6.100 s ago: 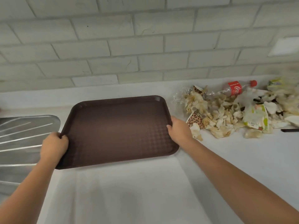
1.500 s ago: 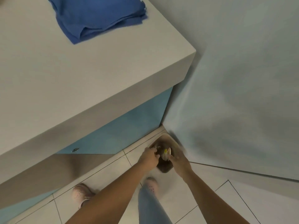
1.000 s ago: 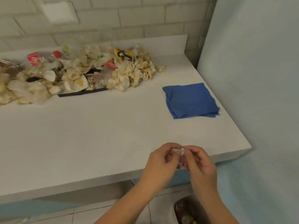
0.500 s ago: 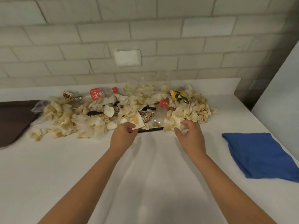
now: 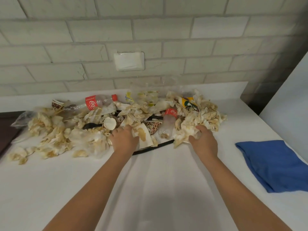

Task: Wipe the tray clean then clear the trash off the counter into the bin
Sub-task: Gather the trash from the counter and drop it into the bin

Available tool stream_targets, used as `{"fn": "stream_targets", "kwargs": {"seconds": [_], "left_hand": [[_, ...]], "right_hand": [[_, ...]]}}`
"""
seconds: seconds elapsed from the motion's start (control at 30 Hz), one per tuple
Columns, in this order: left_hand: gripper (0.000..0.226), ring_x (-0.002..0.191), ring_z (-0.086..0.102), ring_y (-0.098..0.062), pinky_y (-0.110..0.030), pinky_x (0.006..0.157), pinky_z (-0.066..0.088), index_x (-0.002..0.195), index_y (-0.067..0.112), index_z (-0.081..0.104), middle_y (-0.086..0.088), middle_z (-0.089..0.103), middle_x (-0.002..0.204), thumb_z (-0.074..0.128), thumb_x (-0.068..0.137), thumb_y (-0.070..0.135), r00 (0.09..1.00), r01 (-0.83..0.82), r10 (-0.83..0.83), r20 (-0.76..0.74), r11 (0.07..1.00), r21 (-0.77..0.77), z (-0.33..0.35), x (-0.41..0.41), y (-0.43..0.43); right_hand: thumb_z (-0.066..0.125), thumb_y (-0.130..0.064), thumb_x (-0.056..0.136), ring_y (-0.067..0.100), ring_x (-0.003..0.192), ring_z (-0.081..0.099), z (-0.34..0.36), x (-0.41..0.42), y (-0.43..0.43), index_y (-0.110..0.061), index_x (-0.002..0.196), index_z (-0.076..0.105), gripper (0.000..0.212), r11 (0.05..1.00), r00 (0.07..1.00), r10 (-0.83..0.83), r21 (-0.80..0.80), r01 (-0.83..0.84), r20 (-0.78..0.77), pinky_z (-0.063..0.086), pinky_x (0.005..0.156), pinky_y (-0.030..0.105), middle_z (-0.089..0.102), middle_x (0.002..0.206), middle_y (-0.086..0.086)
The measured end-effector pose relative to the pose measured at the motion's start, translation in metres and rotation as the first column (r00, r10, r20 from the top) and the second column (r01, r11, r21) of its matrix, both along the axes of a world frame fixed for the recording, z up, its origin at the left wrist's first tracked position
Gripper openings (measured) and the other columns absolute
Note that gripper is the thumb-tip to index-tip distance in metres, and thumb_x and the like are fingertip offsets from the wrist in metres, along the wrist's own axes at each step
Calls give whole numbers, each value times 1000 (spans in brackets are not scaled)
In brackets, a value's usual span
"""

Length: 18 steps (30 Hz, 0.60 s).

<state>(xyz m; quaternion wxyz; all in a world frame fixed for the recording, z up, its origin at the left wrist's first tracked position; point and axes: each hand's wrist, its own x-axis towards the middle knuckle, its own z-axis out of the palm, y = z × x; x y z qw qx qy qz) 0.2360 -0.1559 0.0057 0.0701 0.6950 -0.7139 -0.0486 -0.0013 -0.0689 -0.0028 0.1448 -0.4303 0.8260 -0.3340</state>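
A stained paper (image 5: 143,135) is gripped by the left hand (image 5: 124,140) and crumpled napkins (image 5: 185,130) by the right hand (image 5: 203,142), at the near edge of the trash pile (image 5: 66,132) on the counter (image 5: 150,189); the tray (image 5: 5,133) is seen far left

Trash heap (image 5: 66,134), left hand (image 5: 124,140) and right hand (image 5: 204,141) gripping stained napkins (image 5: 183,132)

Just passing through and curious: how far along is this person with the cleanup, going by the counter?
Done, seemingly: the visible corner of the tray is bare and the blue cloth lies set aside. In hand: the left hand grips a stained napkin, the right hand crumpled napkins. Left: a big trash pile sits on the counter; the bin is out of view.
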Motion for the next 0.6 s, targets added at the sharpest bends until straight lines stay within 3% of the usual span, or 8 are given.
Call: {"fn": "stream_targets", "kwargs": {"seconds": [0.1,0.17,0.3,0.43,0.5,0.6], "left_hand": [[50,100,56,-37,-37,78,45,130,13,46,-18,45,123,61,86,31,967,10,-14,-253,1000,-18,16,1,7],[48,92,59,-38,-32,69,41,130,12,45,-19,39,128,61,86,23,933,26,-35,-359,999,-28,28,-3,16],[46,85,57,-35,-29,71,37,130,10,47,-21,42,127,61,86,16,885,85,-140,-444,986,-142,48,-20,43],[43,99,56,-34,-29,72,36,128,10,50,-18,58,111,59,87,18,843,161,-255,-473,960,-230,66,-54,88],[42,102,53,-28,-28,73,34,128,13,49,-13,56,117,59,88,19,806,206,-323,-496,939,-276,73,-78,122],[41,94,49,-17,-24,70,32,127,19,48,-5,55,118,59,88,25,715,306,-393,-578,919,-247,76,-119,182]], "right_hand": [[62,-18,82,24,90,55,16,0,11,-23,126,52,46,997,1000,1,-71,-1,5,44,76,31,48,121,8],[62,-14,82,20,85,51,26,-2,24,-24,123,54,43,992,1000,11,-126,-12,-5,40,73,28,46,118,6],[61,-7,81,17,89,52,42,-12,59,-24,120,57,43,971,997,42,-239,-27,57,42,74,25,44,113,2],[61,-3,80,11,92,51,52,-31,110,-24,117,60,42,949,996,31,-316,-3,83,38,66,13,46,112,-4],[62,-2,80,7,94,51,54,-43,143,-24,116,60,42,934,992,40,-357,6,120,38,71,5,50,114,-5],[63,-3,80,4,95,53,51,-63,202,-28,115,60,43,923,967,26,-377,74,254,40,77,6,55,113,-8]]}}
